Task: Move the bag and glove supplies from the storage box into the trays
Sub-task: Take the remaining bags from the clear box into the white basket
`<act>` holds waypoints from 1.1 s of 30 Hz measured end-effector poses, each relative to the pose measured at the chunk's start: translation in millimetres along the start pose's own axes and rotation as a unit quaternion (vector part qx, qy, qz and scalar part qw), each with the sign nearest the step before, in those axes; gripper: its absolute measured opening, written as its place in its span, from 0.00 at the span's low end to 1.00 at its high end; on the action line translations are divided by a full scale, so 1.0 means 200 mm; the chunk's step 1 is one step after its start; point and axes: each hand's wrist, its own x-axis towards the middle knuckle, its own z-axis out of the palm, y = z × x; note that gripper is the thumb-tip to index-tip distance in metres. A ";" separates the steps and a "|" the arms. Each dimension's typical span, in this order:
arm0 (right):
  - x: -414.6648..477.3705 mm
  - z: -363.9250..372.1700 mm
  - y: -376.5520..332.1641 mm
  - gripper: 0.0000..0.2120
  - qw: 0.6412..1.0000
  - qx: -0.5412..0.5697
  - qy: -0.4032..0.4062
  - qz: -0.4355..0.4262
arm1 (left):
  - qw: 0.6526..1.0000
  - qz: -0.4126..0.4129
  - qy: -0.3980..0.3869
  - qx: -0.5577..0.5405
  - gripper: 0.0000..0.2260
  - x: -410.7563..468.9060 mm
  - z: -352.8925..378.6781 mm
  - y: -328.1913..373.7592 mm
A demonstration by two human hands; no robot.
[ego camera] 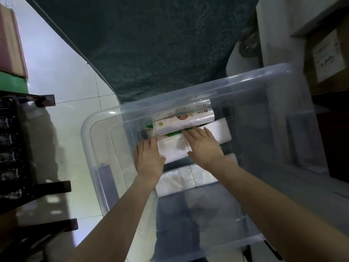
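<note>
A clear plastic storage box [198, 91] fills the middle of the head view. Inside at its far end lies a printed roll of bags [184, 120] over a green-edged packet [171, 133]. Below it sits a white bag pack [173, 150], and a second white pack [181, 178] lies nearer to me. My left hand [148, 157] wraps the white bag pack's left end. My right hand [203, 146] lies flat on top of the same pack, fingers reaching toward the roll. No tray is in view.
The box's clear lid [98, 148] lies under or beside the box at left on a white tiled floor [62, 76]. A dark green cloth [151, 44] lies beyond the box. Dark wooden furniture [28, 167] stands at left, a cardboard carton [326, 59] at right.
</note>
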 end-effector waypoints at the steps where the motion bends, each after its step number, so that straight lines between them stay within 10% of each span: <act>1: 0.00 0.01 0.00 0.34 1.000 -0.002 -0.008 0.003 | 1.000 0.001 -0.003 0.015 0.30 0.01 0.00 0.00; 11: -0.05 0.10 0.01 0.23 0.996 -0.080 -0.007 -0.031 | 0.988 0.108 -0.113 -0.013 0.16 -0.08 -0.01 0.02; 19: -0.16 0.07 0.17 0.14 0.999 0.001 0.023 0.029 | 0.985 0.052 0.130 -0.102 0.06 -0.25 -0.07 0.09; 25: -0.18 0.05 0.18 0.13 0.996 0.038 0.063 0.041 | 0.971 0.143 -0.184 -0.059 0.22 -0.26 0.16 0.21; 33: -0.19 0.02 0.19 0.14 0.991 0.090 0.062 0.077 | 0.962 0.151 -0.226 -0.017 0.22 -0.20 0.28 0.31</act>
